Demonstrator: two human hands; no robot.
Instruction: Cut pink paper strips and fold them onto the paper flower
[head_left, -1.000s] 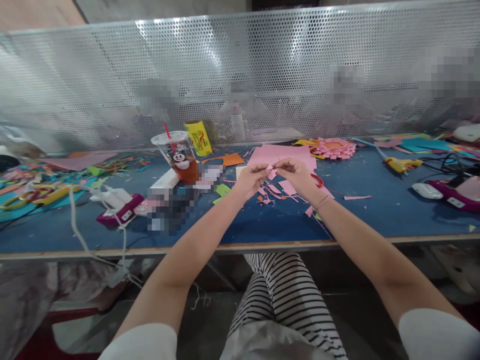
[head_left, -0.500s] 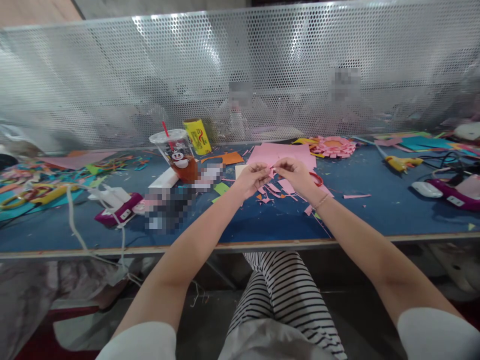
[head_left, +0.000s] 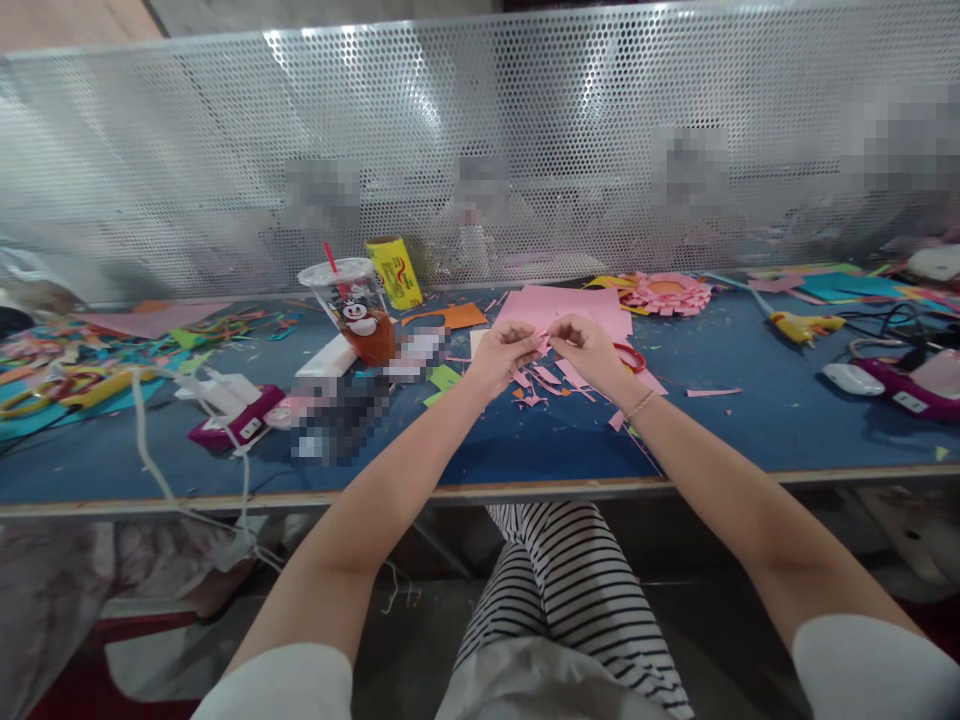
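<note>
A small piece of pink paper (head_left: 543, 343) is pinched between my two hands above the blue table. My left hand (head_left: 504, 357) is closed on its left side, thumb against fingers. My right hand (head_left: 583, 348) pinches it from the right with the fingertips. Behind the hands lies a pink paper sheet (head_left: 562, 305). Pink paper scraps (head_left: 547, 376) are scattered below the fingers. Red scissor-like handles (head_left: 631, 357) show partly beside my right hand; the rest is hidden. Farther back sits a pink fringed paper ring (head_left: 670, 294) with an orange centre.
A plastic cup of brown drink (head_left: 364, 318) and a yellow box (head_left: 396, 272) stand back left. Purple power strips (head_left: 244, 420) with cables lie left and right. A yellow glue gun (head_left: 806, 327) rests at right. A perforated metal screen (head_left: 525, 130) closes the table's back.
My fingers shift slightly around the pink paper piece, and the right hand's fingertips change their hold a little. The things on the table stay where they were.
</note>
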